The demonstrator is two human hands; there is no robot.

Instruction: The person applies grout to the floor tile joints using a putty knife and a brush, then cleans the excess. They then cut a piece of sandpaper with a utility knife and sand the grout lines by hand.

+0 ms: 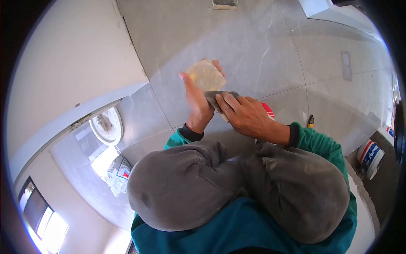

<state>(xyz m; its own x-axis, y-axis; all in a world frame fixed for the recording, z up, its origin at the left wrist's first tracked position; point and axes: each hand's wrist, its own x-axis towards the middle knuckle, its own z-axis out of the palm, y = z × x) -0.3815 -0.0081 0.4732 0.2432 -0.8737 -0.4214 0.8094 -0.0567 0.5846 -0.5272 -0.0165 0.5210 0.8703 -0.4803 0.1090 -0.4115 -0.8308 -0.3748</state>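
While fingers cup the pale slab (206, 76), another hand (247, 113) grips.

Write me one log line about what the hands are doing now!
left hand: holds pale square | right hand: grips dark grey piece | below: grey tiled floor

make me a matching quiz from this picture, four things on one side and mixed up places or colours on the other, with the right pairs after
Things
1. pale square piece
2. dark piece
3. small tool
4. labelled tub

Places or colours
A. white, red and blue
B. under the fingers of the right hand
C. on the floor tiles, just beyond the green right sleeve
D. held in the left hand

Right pairs: 1-D, 2-B, 3-C, 4-A
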